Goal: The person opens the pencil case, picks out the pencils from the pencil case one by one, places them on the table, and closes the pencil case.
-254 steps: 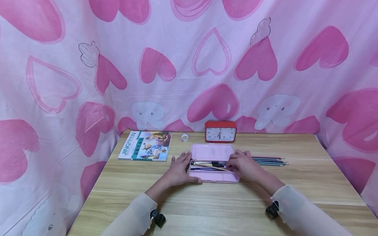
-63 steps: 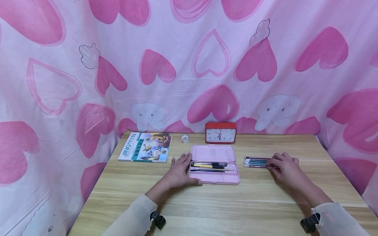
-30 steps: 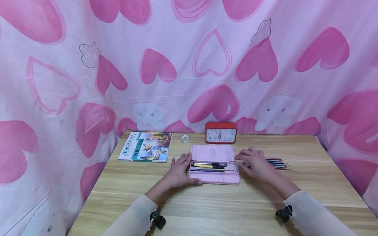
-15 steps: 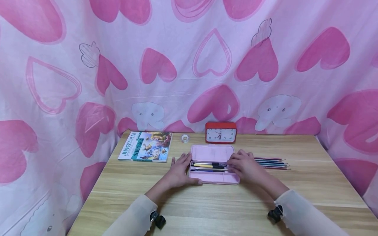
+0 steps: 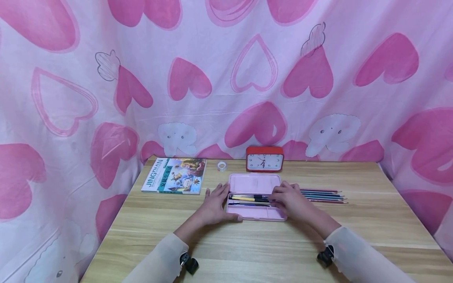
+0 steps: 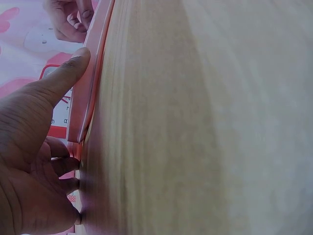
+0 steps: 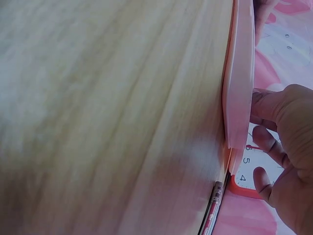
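A pink pencil case (image 5: pixel 253 213) lies with its lid up in the middle of the table, several pens (image 5: pixel 244 199) in its long compartment. My left hand (image 5: pixel 213 207) rests at the case's left end, fingers spread; its thumb lies along the front wall, as the left wrist view shows. My right hand (image 5: pixel 291 199) reaches over the right end, thumb and index finger down inside by the pens' ends. The case wall hides those tips in the right wrist view, so what they pinch, if anything, is unclear. Several pencils (image 5: pixel 323 195) lie right of the case, partly behind my right hand.
A red clock (image 5: pixel 264 158) stands behind the case. Left of the clock sits a small roll of tape (image 5: pixel 221 166), and a picture book (image 5: pixel 174 175) lies at the back left of the wooden table (image 5: pixel 226 251). A heart-patterned pink curtain (image 5: pixel 219 70) hangs behind.
From the pencils on the right, my right hand has moved left to the pencil case, its fingers now inside. A light wooden stick it handled earlier has gone from atop the pens. My left hand stays put.
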### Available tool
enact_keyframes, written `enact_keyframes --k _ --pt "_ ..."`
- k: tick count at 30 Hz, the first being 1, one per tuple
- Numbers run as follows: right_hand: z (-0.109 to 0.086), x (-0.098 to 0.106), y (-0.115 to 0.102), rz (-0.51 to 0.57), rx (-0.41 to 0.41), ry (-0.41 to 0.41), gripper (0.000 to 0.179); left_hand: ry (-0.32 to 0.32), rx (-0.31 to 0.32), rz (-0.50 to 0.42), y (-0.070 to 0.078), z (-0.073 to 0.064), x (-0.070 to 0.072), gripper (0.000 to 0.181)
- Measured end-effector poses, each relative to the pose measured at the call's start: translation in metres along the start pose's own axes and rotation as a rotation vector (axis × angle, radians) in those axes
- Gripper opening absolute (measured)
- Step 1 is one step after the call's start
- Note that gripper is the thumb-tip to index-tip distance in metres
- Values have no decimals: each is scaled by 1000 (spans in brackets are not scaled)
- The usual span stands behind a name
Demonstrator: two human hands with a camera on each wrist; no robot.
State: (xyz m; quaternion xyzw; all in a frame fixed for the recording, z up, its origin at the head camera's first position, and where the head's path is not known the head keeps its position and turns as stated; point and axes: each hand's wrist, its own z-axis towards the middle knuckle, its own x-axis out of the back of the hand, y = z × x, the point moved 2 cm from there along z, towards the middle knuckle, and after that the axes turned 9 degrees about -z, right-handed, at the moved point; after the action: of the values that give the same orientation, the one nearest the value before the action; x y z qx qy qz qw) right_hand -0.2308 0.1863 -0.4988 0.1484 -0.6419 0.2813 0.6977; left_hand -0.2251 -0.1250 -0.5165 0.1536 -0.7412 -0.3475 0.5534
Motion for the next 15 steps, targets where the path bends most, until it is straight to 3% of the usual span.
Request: enact_keyframes --k 15 --pt "7 -1 -6 2 -4 -24 31 1 -8 0 -3 2 -1 134"
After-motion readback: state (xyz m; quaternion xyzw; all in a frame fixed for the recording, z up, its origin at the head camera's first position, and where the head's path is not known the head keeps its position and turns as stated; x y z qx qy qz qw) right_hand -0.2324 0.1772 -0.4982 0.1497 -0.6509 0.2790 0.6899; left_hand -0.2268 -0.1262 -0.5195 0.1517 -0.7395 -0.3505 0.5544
